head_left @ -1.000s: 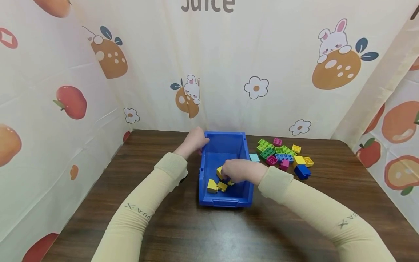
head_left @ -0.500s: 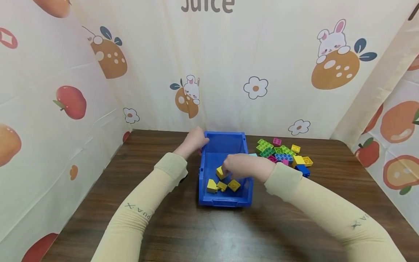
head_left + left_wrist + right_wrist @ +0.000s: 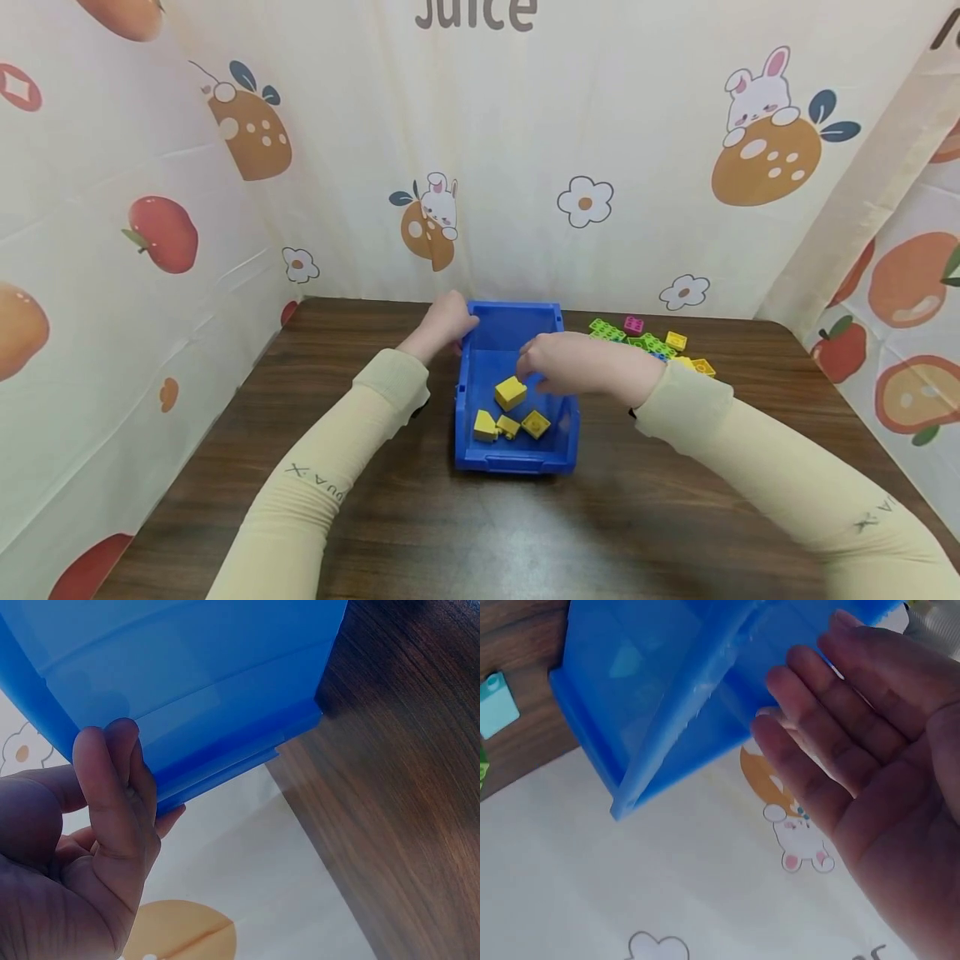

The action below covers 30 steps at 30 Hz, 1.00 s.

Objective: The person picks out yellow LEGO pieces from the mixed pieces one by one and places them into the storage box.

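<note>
A blue plastic bin (image 3: 517, 329) stands on the dark wooden table, with several yellow toy building blocks (image 3: 511, 392) lying on its floor. My left hand (image 3: 444, 321) holds the bin by its left side near the back; in the left wrist view its fingers (image 3: 101, 787) lie against the blue wall. Over the bin's right side hovers my right hand (image 3: 577, 362). Its fingers are loosely bent, and the right wrist view shows the palm (image 3: 900, 825) with nothing in it.
Right of the bin lie green blocks (image 3: 606, 330), a pink block (image 3: 633, 325) and yellow blocks (image 3: 676, 341), partly hidden behind my right arm. A light blue block (image 3: 495, 707) shows in the right wrist view. A printed curtain (image 3: 510, 225) hangs behind the table.
My right hand has come up from the yellow blocks and moved right and back, uncovering them. The left hand and the bin stay put.
</note>
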Each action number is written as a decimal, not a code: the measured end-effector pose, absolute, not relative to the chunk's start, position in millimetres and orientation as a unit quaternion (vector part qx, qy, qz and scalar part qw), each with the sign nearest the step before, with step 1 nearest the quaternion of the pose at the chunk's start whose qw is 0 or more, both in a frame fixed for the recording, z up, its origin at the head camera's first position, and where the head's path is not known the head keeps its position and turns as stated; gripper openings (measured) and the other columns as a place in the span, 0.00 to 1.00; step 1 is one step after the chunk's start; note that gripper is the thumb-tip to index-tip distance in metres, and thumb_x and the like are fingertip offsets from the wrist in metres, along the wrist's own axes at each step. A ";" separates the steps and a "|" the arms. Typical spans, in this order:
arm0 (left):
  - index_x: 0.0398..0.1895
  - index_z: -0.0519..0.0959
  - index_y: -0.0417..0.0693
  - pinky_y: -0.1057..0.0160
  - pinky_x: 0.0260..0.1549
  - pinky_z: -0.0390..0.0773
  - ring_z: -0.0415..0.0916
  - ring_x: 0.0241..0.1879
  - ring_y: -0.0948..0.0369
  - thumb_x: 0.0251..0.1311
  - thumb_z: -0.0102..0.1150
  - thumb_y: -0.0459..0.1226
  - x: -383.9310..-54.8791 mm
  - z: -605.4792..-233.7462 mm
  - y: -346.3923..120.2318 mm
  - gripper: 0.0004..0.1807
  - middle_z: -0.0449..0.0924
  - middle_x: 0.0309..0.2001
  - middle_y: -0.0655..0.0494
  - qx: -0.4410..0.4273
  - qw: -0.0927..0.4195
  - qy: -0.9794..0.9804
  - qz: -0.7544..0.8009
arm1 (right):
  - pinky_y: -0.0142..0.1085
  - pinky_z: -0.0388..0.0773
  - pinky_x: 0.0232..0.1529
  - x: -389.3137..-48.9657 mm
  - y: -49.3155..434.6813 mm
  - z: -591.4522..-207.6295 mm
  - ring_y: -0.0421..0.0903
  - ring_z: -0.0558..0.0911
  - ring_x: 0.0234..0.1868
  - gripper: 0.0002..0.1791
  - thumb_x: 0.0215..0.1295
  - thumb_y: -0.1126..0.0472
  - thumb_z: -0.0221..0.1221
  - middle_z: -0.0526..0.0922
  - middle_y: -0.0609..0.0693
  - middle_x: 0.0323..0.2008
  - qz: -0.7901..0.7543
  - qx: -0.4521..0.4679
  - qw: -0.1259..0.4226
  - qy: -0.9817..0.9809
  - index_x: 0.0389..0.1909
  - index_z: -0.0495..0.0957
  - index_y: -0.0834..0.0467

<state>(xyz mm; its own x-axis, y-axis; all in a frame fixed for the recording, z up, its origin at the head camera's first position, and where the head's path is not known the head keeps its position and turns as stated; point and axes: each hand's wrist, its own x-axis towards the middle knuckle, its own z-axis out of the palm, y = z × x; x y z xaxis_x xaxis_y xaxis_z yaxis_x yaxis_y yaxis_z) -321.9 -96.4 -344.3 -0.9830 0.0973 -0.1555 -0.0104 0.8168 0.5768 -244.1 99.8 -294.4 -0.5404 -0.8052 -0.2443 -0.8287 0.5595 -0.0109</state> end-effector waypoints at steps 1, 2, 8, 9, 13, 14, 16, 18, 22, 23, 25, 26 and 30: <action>0.27 0.74 0.35 0.58 0.29 0.85 0.84 0.23 0.50 0.66 0.48 0.35 -321.9 -344.2 -96.5 0.13 0.77 0.20 0.44 0.023 0.089 0.949 0.301 | 0.35 0.83 0.44 -244.2 101.5 -293.3 0.44 0.82 0.46 0.15 0.57 0.58 0.66 0.83 0.48 0.45 0.052 -0.467 0.103 0.877 0.46 0.83 0.52; 0.27 0.74 0.35 0.57 0.30 0.85 0.84 0.23 0.49 0.66 0.48 0.35 -321.7 -344.0 -96.5 0.13 0.76 0.20 0.44 0.024 0.088 0.949 0.301 | 0.35 0.83 0.44 -244.1 103.2 -291.7 0.44 0.82 0.46 0.14 0.57 0.58 0.66 0.83 0.48 0.44 0.049 -0.468 0.097 0.877 0.46 0.83 0.52; 0.29 0.74 0.34 0.56 0.32 0.85 0.84 0.25 0.49 0.66 0.49 0.35 -320.9 -343.6 -96.1 0.12 0.76 0.21 0.43 0.020 0.090 0.948 0.304 | 0.37 0.83 0.45 -244.8 113.8 -285.3 0.45 0.81 0.47 0.14 0.58 0.58 0.65 0.82 0.49 0.45 0.030 -0.465 0.065 0.882 0.46 0.82 0.51; 0.29 0.74 0.34 0.56 0.32 0.85 0.84 0.25 0.49 0.66 0.49 0.35 -320.8 -343.6 -96.0 0.12 0.77 0.22 0.43 0.020 0.090 0.948 0.303 | 0.38 0.83 0.45 -245.3 115.6 -284.7 0.46 0.81 0.47 0.14 0.58 0.58 0.65 0.82 0.49 0.45 0.028 -0.464 0.059 0.883 0.46 0.82 0.52; 0.29 0.74 0.35 0.60 0.28 0.85 0.84 0.25 0.49 0.66 0.49 0.35 -320.3 -343.4 -96.0 0.12 0.77 0.22 0.43 0.019 0.089 0.949 0.300 | 0.39 0.83 0.45 -247.6 123.1 -280.4 0.46 0.81 0.47 0.15 0.57 0.58 0.66 0.82 0.49 0.45 0.020 -0.464 0.038 0.885 0.46 0.82 0.53; 0.28 0.74 0.35 0.61 0.26 0.84 0.84 0.25 0.49 0.66 0.49 0.35 -320.1 -343.2 -95.9 0.12 0.76 0.22 0.43 0.019 0.089 0.950 0.300 | 0.38 0.83 0.45 -248.4 125.2 -279.4 0.46 0.82 0.47 0.15 0.56 0.59 0.66 0.83 0.49 0.44 0.018 -0.465 0.032 0.885 0.46 0.82 0.53; 0.27 0.74 0.36 0.64 0.21 0.83 0.84 0.24 0.49 0.66 0.49 0.36 -319.9 -343.0 -95.9 0.12 0.76 0.21 0.44 0.021 0.089 0.950 0.299 | 0.38 0.83 0.44 -249.9 129.4 -277.0 0.46 0.82 0.45 0.15 0.55 0.59 0.67 0.83 0.49 0.43 0.010 -0.468 0.019 0.884 0.45 0.82 0.54; 0.26 0.73 0.36 0.67 0.17 0.81 0.84 0.24 0.49 0.66 0.49 0.36 -319.9 -342.9 -95.8 0.13 0.75 0.20 0.45 0.022 0.089 0.950 0.299 | 0.37 0.83 0.43 -251.7 134.4 -275.2 0.45 0.82 0.44 0.14 0.55 0.60 0.68 0.83 0.49 0.43 0.001 -0.469 0.004 0.883 0.44 0.82 0.55; 0.26 0.73 0.36 0.69 0.15 0.80 0.84 0.24 0.49 0.67 0.49 0.36 -319.9 -342.7 -95.9 0.13 0.75 0.19 0.45 0.023 0.090 0.949 0.300 | 0.39 0.83 0.44 -255.2 146.2 -273.8 0.47 0.83 0.44 0.15 0.55 0.62 0.67 0.83 0.51 0.43 -0.016 -0.464 -0.026 0.885 0.44 0.82 0.56; 0.26 0.73 0.36 0.68 0.16 0.80 0.84 0.24 0.49 0.67 0.49 0.36 -319.8 -342.6 -96.0 0.13 0.75 0.20 0.45 0.023 0.090 0.949 0.301 | 0.40 0.83 0.44 -255.8 149.1 -273.6 0.47 0.83 0.45 0.15 0.55 0.62 0.67 0.83 0.51 0.44 -0.020 -0.460 -0.029 0.887 0.45 0.82 0.56; 0.27 0.73 0.36 0.68 0.16 0.80 0.84 0.25 0.49 0.67 0.49 0.36 -319.6 -342.7 -96.1 0.13 0.76 0.21 0.44 0.022 0.090 0.949 0.303 | 0.41 0.83 0.45 -257.1 154.8 -273.5 0.48 0.83 0.46 0.16 0.55 0.61 0.67 0.83 0.51 0.44 -0.024 -0.451 -0.038 0.891 0.46 0.82 0.56; 0.27 0.73 0.36 0.68 0.16 0.80 0.84 0.25 0.49 0.67 0.49 0.36 -319.7 -342.9 -96.2 0.12 0.76 0.21 0.44 0.022 0.090 0.948 0.304 | 0.41 0.83 0.45 -257.8 157.5 -273.6 0.48 0.83 0.46 0.17 0.55 0.60 0.68 0.83 0.51 0.44 -0.027 -0.444 -0.038 0.895 0.46 0.82 0.56; 0.27 0.74 0.36 0.68 0.16 0.80 0.84 0.26 0.48 0.67 0.49 0.36 -319.6 -344.0 -96.4 0.13 0.76 0.20 0.45 0.020 0.088 0.948 0.306 | 0.43 0.83 0.45 -260.5 169.1 -273.3 0.49 0.83 0.46 0.18 0.54 0.59 0.68 0.83 0.51 0.45 -0.039 -0.417 -0.033 0.908 0.47 0.81 0.55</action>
<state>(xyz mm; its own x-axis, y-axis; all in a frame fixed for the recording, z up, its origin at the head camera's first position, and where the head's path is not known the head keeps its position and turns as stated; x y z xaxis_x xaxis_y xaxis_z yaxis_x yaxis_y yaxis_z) -319.6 -96.4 -344.0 -0.9835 0.0928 -0.1552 -0.0153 0.8124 0.5829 -260.5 169.1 -273.3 -0.6508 -0.7537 0.0918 -0.7588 0.6499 -0.0438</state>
